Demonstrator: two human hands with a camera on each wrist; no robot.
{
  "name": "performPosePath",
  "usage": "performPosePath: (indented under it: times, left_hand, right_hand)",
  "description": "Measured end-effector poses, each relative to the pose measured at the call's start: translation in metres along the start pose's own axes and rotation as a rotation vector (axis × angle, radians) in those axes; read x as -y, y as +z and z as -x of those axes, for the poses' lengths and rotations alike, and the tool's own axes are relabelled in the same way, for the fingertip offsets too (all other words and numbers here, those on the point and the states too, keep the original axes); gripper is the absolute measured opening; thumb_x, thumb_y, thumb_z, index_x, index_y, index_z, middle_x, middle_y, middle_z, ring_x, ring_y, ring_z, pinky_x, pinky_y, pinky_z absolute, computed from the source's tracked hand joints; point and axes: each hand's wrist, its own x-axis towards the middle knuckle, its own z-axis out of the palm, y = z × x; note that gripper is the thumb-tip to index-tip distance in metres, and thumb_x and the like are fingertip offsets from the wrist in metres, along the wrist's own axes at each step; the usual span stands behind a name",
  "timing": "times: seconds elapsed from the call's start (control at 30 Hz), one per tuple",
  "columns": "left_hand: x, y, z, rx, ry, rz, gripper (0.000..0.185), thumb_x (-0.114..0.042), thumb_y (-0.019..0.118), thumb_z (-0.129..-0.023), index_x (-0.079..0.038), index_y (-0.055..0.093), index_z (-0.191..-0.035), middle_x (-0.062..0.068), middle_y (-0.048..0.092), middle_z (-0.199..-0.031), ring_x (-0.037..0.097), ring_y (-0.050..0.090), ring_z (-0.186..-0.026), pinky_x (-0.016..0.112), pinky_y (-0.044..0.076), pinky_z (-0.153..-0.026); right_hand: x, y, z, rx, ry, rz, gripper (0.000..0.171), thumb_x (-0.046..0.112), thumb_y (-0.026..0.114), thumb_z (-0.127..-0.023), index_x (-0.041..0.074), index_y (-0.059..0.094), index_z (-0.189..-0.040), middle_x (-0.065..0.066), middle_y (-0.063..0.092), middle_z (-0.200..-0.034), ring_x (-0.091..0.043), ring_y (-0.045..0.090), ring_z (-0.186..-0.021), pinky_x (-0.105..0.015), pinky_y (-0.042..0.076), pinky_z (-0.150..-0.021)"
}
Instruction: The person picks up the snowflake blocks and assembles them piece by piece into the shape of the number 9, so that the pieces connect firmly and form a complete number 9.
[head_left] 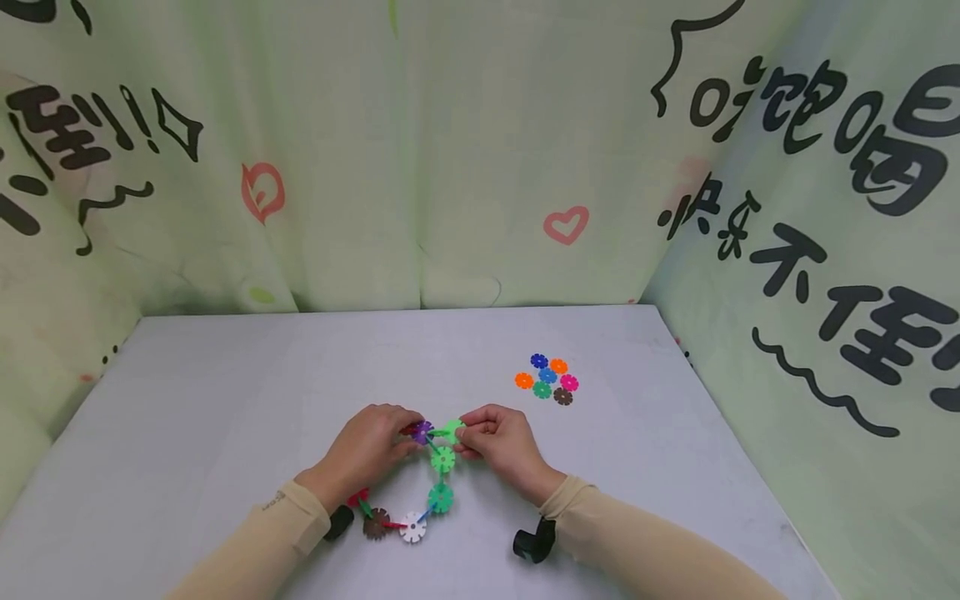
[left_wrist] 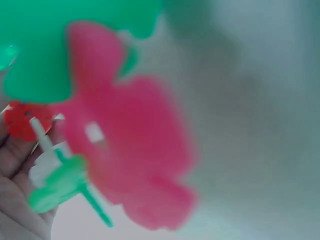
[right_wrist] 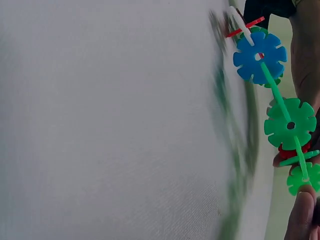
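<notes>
A loop of notched plastic flower discs joined edge to edge lies between the two hands. My left hand point(head_left: 367, 450) pinches the loop at the purple disc point(head_left: 422, 432), whose left side is hidden by the fingers. From the other side my right hand point(head_left: 506, 450) pinches a light green disc point(head_left: 453, 429) between thumb and fingers. Below run a green disc point(head_left: 442, 459), a teal disc point(head_left: 441, 498), a white disc point(head_left: 413, 527), a brown disc point(head_left: 377, 524) and a red disc point(head_left: 358, 497). A blurred pink disc point(left_wrist: 145, 135) fills much of the left wrist view.
Loose flower discs point(head_left: 547, 376) in blue, orange, pink, green and brown lie in a cluster behind the right hand. The white table point(head_left: 225, 375) is enclosed by printed curtains point(head_left: 480, 167) at the back and sides. A black wrist camera point(head_left: 535, 542) hangs under the right sleeve.
</notes>
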Motion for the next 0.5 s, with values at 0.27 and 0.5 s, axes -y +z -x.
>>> performPosePath:
  times: [0.27,0.5]
  left_hand:
    - [-0.004,-0.002,-0.002,0.05,-0.006,0.084,0.031,-0.021,0.073,-0.091,-0.013,0.071,-0.121,-0.002,0.071,-0.112,0.016,0.066,-0.1,0.045,0.048,-0.094]
    - [-0.011,0.0,-0.008,0.013,0.019,0.017,0.009,-0.022,0.074,-0.091,-0.018,0.078,-0.099,-0.006,0.069,-0.097,0.013,0.066,-0.089,0.041,0.05,-0.086]
  right_hand:
    - [-0.021,-0.004,-0.009,0.01,0.001,-0.012,0.021,0.003,0.067,-0.094,-0.009,0.062,-0.11,-0.02,0.071,-0.088,-0.029,0.073,-0.081,-0.036,0.058,-0.074]
    - [-0.022,-0.003,-0.008,0.023,0.022,-0.024,0.023,0.007,0.069,-0.094,-0.007,0.063,-0.11,-0.02,0.072,-0.092,-0.027,0.073,-0.081,-0.035,0.058,-0.074]
